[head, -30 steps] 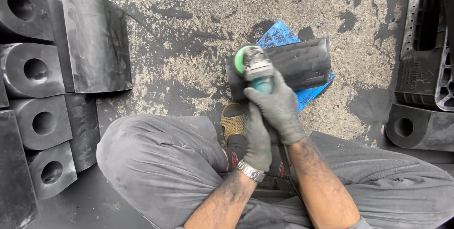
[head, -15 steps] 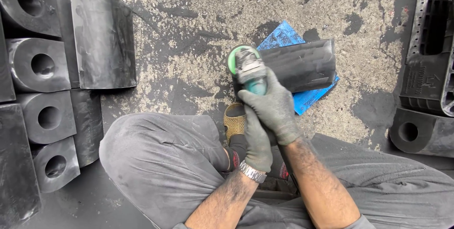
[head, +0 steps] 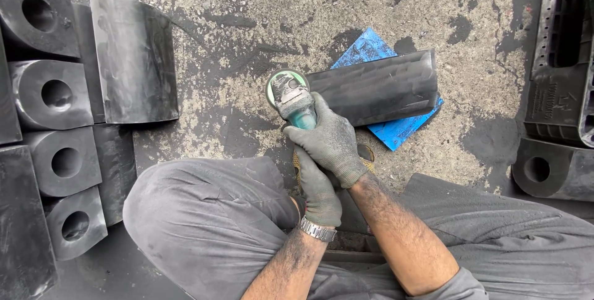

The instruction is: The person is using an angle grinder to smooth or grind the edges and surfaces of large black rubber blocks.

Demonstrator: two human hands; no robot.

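seen from above, a seated person in grey trousers works on a stained concrete floor (head: 247, 27). the gloved right hand (head: 331, 142) is wrapped tight around the teal body of an angle grinder (head: 291, 99), whose disc meets the left end of a black rubber block (head: 377, 86) lying on a blue board (head: 396, 130). the gloved left hand (head: 318, 191) grips the grinder's rear, just behind. more holed black rubber blocks (head: 55, 95) sit stacked at far left.
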